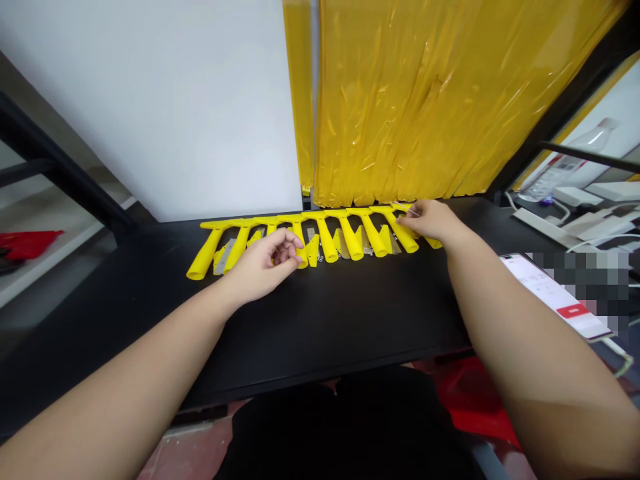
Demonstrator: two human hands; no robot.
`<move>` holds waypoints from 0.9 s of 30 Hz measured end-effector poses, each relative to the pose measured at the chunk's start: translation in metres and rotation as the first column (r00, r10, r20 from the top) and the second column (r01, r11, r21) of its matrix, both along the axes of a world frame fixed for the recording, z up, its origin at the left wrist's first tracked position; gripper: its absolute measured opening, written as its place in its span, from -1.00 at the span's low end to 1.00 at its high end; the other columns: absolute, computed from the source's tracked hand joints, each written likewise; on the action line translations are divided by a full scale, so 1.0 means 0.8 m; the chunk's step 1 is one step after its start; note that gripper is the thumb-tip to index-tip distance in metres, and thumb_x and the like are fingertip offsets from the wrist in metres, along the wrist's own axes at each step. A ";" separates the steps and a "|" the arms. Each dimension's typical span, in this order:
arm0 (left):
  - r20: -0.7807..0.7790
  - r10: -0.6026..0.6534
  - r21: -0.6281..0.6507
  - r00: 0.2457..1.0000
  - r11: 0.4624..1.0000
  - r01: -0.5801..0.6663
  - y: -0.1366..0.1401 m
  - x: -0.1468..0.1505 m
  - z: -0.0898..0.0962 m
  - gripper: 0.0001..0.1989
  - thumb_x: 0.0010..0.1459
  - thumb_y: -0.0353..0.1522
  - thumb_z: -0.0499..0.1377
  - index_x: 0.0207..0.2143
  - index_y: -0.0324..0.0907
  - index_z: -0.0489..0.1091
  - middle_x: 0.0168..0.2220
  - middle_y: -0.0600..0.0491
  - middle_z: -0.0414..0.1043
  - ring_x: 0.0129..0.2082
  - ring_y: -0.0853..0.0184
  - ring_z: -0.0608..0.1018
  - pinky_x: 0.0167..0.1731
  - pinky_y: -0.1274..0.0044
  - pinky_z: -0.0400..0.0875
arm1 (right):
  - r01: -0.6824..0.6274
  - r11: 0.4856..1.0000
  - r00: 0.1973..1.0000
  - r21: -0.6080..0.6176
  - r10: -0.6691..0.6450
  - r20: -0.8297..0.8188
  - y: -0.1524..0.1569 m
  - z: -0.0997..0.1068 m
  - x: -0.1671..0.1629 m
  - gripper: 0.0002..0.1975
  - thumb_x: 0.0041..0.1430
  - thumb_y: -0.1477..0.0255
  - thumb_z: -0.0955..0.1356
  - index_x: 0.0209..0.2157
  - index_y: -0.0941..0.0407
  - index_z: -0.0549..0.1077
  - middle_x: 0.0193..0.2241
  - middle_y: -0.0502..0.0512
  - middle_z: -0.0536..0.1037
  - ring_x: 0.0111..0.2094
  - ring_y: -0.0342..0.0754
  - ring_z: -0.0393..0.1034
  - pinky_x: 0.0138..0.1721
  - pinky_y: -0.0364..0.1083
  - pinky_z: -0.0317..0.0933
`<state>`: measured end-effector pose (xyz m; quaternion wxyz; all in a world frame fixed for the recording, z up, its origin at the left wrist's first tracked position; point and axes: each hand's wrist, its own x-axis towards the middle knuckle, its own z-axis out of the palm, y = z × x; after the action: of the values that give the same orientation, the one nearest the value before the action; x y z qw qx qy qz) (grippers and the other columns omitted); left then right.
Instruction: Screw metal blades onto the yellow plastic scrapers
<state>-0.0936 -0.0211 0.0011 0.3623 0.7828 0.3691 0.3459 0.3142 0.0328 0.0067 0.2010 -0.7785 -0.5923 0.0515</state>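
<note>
Yellow handles (328,241) lie in a row across mid-frame, your right hand's (431,219) fingers bunched nearly together at its right end and your left hand (270,260) half-curled left of centre, though what either holds, if anything, you cannot tell. Packed so closely, neighbouring handles could skew if your left fingers sweep low. You have room on the black tabletop (350,313) toward its lower-centre front edge, while the white panel (200,100) and yellow sheeting (450,100) limit reach behind.
</note>
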 end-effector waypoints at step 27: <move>-0.032 -0.019 0.039 0.999 0.999 0.020 -0.003 0.001 0.004 -0.82 0.20 -0.35 0.30 -0.15 -0.16 0.43 -0.35 0.11 0.38 -0.43 0.41 0.38 -0.39 0.53 0.35 | 0.000 0.997 0.910 0.079 0.033 -0.414 -0.016 0.015 -0.032 -0.76 -0.06 0.34 0.53 -0.34 0.08 0.49 -0.47 0.04 0.53 -0.46 -0.02 0.41 -0.43 -0.07 0.24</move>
<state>-0.0927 -0.0232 0.0041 0.3442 0.7987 0.3604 0.3371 0.2884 0.0200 0.0185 0.3517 -0.7365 -0.5441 0.1943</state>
